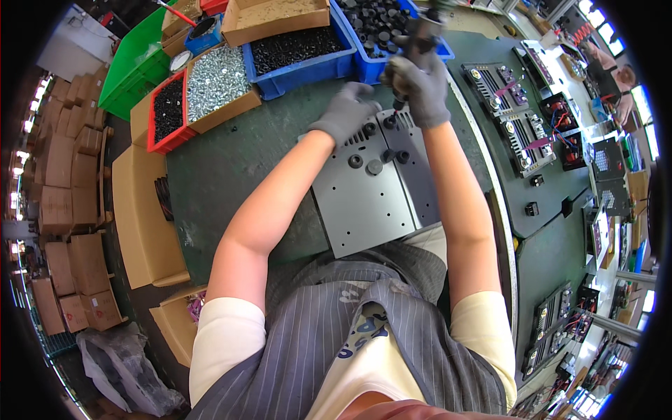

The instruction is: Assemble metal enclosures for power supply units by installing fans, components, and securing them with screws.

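Observation:
My right hand (pixel 422 89), in a grey glove, is wrapped round a dark power screwdriver (pixel 424 43). The tool is tilted, its tip end pointing down at the far edge of the metal plates. Beside it, my gloved left hand (pixel 346 114) rests at the far end of a grey metal plate (pixel 367 206) with its fingers stretched out and apart. A second grey plate (pixel 422 164) lies alongside on the right. Several black round rubber feet, including one foot (pixel 355 162) and another (pixel 402 157), sit on the plates. Small holes and slots pierce the near plate.
Along the far side stand a blue bin of black screws (pixel 297 54), a blue bin of black rubber feet (pixel 371 28), a carton of silver screws (pixel 215 82) and a red bin (pixel 168 112). Cardboard boxes flank the left. Electronic assemblies (pixel 521 136) lie on the right-hand bench.

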A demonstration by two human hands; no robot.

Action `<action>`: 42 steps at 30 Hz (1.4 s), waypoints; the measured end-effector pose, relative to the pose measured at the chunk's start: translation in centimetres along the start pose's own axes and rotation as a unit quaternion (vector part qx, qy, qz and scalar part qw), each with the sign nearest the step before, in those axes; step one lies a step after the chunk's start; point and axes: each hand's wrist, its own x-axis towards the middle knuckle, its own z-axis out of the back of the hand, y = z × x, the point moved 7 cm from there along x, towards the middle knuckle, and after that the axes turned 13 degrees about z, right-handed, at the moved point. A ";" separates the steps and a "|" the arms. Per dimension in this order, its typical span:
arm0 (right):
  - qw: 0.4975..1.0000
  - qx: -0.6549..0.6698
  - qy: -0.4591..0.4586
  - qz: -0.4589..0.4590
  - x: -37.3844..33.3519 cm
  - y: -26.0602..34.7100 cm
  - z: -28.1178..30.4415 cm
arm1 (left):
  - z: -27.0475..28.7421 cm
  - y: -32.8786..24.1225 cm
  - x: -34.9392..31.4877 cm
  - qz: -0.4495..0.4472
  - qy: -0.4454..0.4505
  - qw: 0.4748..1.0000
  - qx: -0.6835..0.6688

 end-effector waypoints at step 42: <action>0.936 0.291 0.086 0.181 -10.9 15.0 -1.5 | -5.5 -3.0 -18.1 0.326 0.325 0.700 -0.546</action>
